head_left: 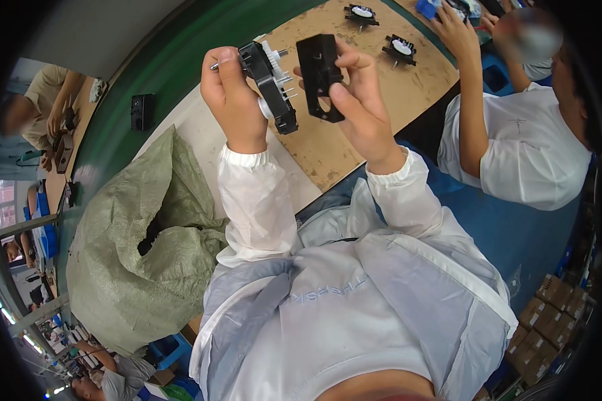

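My left hand [233, 100] grips a black plastic gear housing [269, 83] with white gears and metal pins along its right side. A metal shaft pokes out by my left thumb. Opposite it, my right hand [364, 103] holds a black plastic cover [318, 77] with a round hole near its lower end. The two parts are held up over the board, close together but apart. My right fingers partly pass behind the cover, and the thumb lies on its edge.
Two black assemblies with white discs [401, 48] lie on the brown board [328, 150]. A black part [142, 111] rests on the green surface [117, 137]. A green woven sack [134, 267] bulges at my left. A co-worker [515, 144] sits close on the right; cartons [548, 327] are stacked lower right.
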